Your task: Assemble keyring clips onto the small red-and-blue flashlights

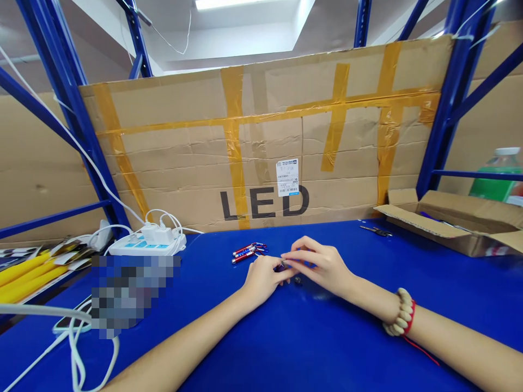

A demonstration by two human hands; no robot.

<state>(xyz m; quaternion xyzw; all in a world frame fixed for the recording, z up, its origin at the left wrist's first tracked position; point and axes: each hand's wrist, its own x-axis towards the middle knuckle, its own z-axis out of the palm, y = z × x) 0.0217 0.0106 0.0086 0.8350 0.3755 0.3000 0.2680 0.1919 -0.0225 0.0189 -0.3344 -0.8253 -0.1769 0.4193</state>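
Observation:
Near the middle of the blue tabletop, my left hand [265, 279] is closed around a small object [281, 265], of which only a dark, shiny bit shows between the fingers. From the right, my right hand [322, 265] reaches in with its fingertips together at that same bit. Just beyond the left hand lie several thin red metal tubes with silver ends [244, 252], like small keychain penlights. A tiny dark piece [298, 281] rests on the table below the right fingers. The fingers hide most of what is held.
A white power strip [143, 247] with plugged-in chargers and loose cables stands at the left, near a phone [73, 318] and a blurred-out patch. Keys [376, 231] and an open cardboard box [453, 220] are at the back right. A cardboard sheet [196, 163] walls off the rear.

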